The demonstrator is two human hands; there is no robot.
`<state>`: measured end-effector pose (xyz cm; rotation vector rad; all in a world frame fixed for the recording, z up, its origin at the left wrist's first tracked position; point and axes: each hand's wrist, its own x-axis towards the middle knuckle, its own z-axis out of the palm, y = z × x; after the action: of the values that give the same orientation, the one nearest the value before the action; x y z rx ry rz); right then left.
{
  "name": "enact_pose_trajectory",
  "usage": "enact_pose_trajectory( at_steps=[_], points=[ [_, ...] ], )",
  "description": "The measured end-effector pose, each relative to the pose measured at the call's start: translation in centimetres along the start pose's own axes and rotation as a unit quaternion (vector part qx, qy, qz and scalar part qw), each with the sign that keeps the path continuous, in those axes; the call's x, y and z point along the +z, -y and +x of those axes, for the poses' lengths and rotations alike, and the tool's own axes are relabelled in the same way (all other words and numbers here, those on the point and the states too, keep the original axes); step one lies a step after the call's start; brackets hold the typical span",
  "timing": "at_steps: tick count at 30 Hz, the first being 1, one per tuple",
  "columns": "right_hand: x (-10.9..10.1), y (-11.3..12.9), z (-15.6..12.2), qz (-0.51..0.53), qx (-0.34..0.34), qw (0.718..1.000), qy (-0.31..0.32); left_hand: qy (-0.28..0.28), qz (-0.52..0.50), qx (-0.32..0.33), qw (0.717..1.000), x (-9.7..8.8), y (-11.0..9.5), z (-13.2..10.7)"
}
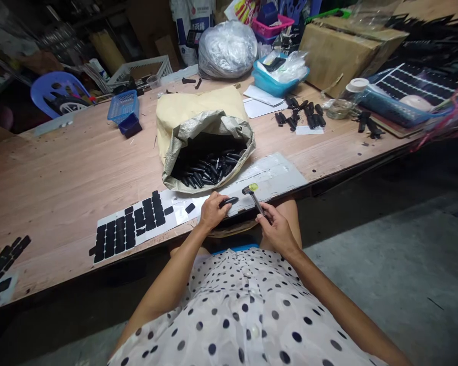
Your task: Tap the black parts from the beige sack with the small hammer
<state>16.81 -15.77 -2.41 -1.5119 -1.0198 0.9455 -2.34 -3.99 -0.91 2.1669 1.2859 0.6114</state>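
Note:
My left hand (212, 211) is closed on a small black elongated part (229, 201) at the table's front edge. In my right hand (277, 223) is a small hammer (256, 198) with a dark handle and a yellow-green face; its head is raised just right of the black part. Both are over a pale board (275, 175) along the edge. Behind my hands lies an open woven sack (202, 104), its mouth facing me, with many black parts (209, 170) inside. Left of my left hand, flat black rounded pieces (130, 229) form rows on a white strip.
A blue basket (124, 107) and a dark blue bin (130, 126) stand at back left. Black parts (311, 114) lie loose at back right, near a turquoise basin (278, 81), a cardboard box (339, 51) and a jar (341, 107). More black pieces (5, 259) lie far left.

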Motion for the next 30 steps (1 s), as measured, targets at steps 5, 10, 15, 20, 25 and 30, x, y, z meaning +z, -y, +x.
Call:
enact_pose_trajectory(
  at_steps=[5,10,15,20,25,30],
  points=[
    [-0.2,0.2,0.0,-0.028,0.001,1.0,-0.013,-0.019,0.0,-0.008,1.0,0.5,0.3,-0.1],
    [-0.4,0.3,0.0,-0.023,-0.009,1.0,-0.008,-0.048,0.0,0.0,0.999,1.1,0.4,-0.1],
    [-0.5,0.0,0.0,-0.006,-0.011,1.0,0.005,-0.05,-0.005,0.004,0.999,1.2,0.5,-0.1],
    [-0.6,0.0,0.1,0.022,0.043,0.999,0.008,-0.042,-0.026,0.015,0.999,1.0,0.6,-0.1],
    [-0.3,1.0,0.1,0.063,0.091,0.994,0.0,-0.039,-0.025,0.022,0.999,1.0,0.8,0.2],
    [0.0,1.6,0.1,0.078,0.106,0.991,-0.002,-0.039,-0.011,0.024,0.999,1.2,0.8,0.1]
  ],
)
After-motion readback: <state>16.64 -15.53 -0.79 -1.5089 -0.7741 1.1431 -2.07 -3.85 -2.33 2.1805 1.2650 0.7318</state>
